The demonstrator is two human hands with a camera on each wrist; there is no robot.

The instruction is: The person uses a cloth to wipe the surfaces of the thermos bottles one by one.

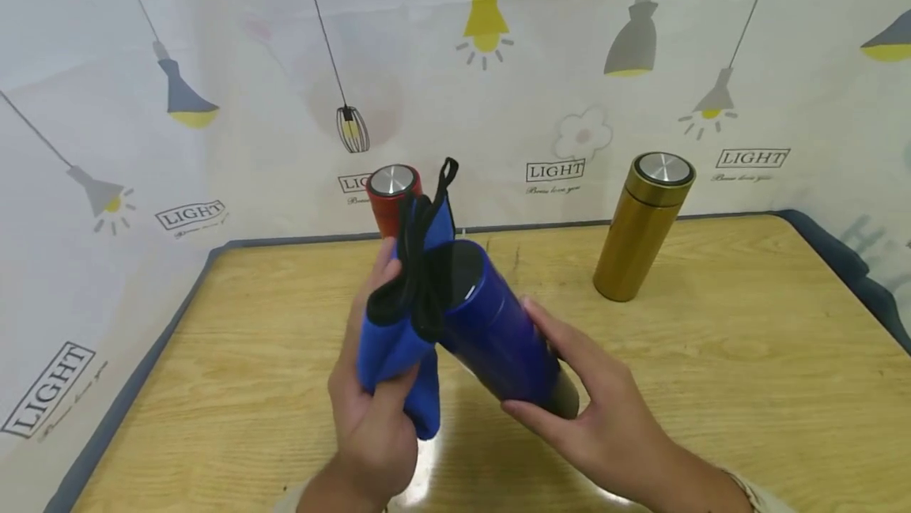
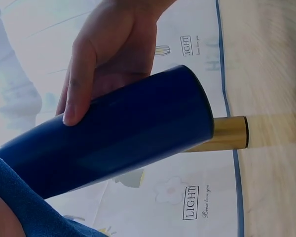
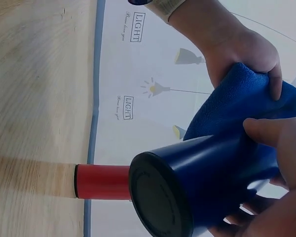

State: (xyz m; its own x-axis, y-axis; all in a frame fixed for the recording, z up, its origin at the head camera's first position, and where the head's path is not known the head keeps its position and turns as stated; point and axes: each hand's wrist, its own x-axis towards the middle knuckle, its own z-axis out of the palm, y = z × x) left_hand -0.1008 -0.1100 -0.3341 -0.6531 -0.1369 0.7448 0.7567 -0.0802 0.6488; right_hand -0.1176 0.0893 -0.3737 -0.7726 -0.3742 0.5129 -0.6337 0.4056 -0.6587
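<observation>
A dark blue thermos point(image 1: 501, 331) is held tilted above the table, its lid end toward the left hand and its black base point(image 3: 155, 197) showing in the right wrist view. My right hand point(image 1: 598, 402) grips its lower body, thumb on one side and fingers on the other. In my left hand point(image 1: 373, 418) is a blue cloth with black edging point(image 1: 387, 351), bunched between thumb and fingers. The cloth point(image 3: 237, 106) lies against the lid end and hides part of the top.
A gold thermos point(image 1: 640, 232) stands upright at the back right of the wooden table point(image 1: 249, 355). Behind the cloth stands a red thermos point(image 1: 384, 209), partly hidden. A lamp-patterned sheet point(image 1: 427, 47) hangs behind the table's far edge.
</observation>
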